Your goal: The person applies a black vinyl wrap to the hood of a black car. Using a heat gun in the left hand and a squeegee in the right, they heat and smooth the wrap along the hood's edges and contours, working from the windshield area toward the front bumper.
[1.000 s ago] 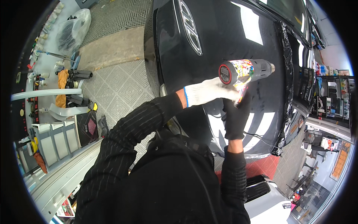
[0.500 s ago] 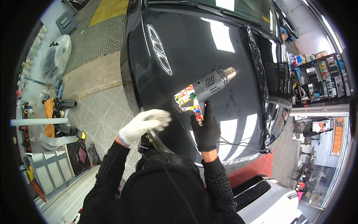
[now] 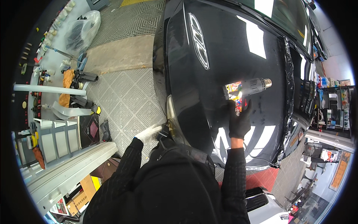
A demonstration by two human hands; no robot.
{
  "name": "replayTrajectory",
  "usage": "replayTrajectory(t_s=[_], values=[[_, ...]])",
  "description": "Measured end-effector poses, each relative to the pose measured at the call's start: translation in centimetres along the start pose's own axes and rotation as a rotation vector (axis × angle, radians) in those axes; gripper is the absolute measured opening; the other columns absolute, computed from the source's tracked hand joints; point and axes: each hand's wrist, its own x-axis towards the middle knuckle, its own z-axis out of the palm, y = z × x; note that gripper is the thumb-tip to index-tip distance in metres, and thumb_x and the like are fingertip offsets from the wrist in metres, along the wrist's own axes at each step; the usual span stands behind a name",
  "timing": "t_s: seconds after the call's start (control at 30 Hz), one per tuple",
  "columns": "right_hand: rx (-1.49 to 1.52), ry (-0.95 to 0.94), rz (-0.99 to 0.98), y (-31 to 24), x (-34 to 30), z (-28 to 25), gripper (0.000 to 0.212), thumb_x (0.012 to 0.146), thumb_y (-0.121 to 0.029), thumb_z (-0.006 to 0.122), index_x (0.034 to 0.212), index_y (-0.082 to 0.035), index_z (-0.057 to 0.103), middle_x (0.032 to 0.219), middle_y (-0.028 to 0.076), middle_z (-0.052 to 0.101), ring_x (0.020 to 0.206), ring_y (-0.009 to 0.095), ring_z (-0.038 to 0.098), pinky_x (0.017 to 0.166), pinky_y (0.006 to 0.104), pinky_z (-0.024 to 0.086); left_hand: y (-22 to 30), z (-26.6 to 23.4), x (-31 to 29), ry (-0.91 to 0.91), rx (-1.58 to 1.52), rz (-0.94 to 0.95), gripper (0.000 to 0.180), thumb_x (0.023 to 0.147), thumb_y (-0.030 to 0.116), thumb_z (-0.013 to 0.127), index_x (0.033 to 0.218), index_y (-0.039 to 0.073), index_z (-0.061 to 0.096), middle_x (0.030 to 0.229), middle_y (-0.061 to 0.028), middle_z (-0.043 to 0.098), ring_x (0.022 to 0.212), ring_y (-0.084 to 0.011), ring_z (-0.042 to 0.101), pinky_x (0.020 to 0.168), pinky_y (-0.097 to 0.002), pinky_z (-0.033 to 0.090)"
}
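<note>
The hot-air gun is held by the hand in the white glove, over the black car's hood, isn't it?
Not quite: the glove is black, not white. The head view shows the hot-air gun held by the right hand, in a black glove, over the black car's hood.

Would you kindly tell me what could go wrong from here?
The heat gun points across the hood toward crumpled film; if hot and close, it might scorch either. Only the right hand holds it, with the left hand away near the headlight, so a slip could scratch the hood.
</note>
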Motion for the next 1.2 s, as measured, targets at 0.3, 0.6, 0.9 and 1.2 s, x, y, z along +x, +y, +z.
replayTrajectory(t_s=[0.3, 0.6, 0.9, 1.2], values=[[0.065, 0.121, -0.133, 2.0, 1.3, 3.1, 0.087, 0.099, -0.045, 0.075, 0.169, -0.015, 0.033, 0.118, 0.017, 0.081, 0.099, 0.043, 0.079, 0.080, 0.0529, 0.060, 1.1, 1.0, 0.7, 0.170, 0.036, -0.037, 0.081, 0.106, 0.049, 0.072, 0.163, 0.001, 0.041, 0.134, -0.0085, 0.063, 0.111, -0.0177, 0.064, 0.089, -0.0357, 0.055], [0.036, 0.217, -0.245, 2.3, 1.4, 3.4, 0.082, 0.097, -0.049, 0.079, 0.161, -0.010, 0.045, 0.137, 0.023, 0.069, 0.117, 0.046, 0.072, 0.091, 0.0541, 0.059, 2.7, 1.9, -3.7, 0.128, -0.195, 0.275, 0.070, 0.103, 0.026, 0.069, 0.166, 0.009, 0.041, 0.145, -0.0084, 0.061, 0.129, -0.0197, 0.062, 0.110, -0.0404, 0.053], [-0.084, 0.059, -0.414, -1.1, -6.0, -0.3, 0.056, 0.093, -0.035, 0.084, 0.136, -0.004, 0.067, 0.136, 0.022, 0.067, 0.121, 0.045, 0.064, 0.101, 0.0531, 0.052, 9.7, 7.2, -14.1, 0.150, -0.112, 0.582, 0.094, 0.099, 0.041, 0.077, 0.171, 0.009, 0.026, 0.139, -0.0190, 0.062, 0.121, -0.0286, 0.071, 0.103, -0.0426, 0.062], [0.944, -1.036, -0.222, -14.9, -13.2, -6.7, 0.061, 0.090, -0.026, 0.086, 0.143, -0.001, 0.068, 0.131, 0.013, 0.074, 0.119, 0.023, 0.072, 0.103, 0.0366, 0.056, 13.2, 16.3, -19.2, 0.198, 0.273, 0.778, 0.101, 0.085, 0.017, 0.092, 0.167, 0.005, 0.034, 0.148, -0.0159, 0.052, 0.133, -0.0265, 0.056, 0.119, -0.0455, 0.046]])
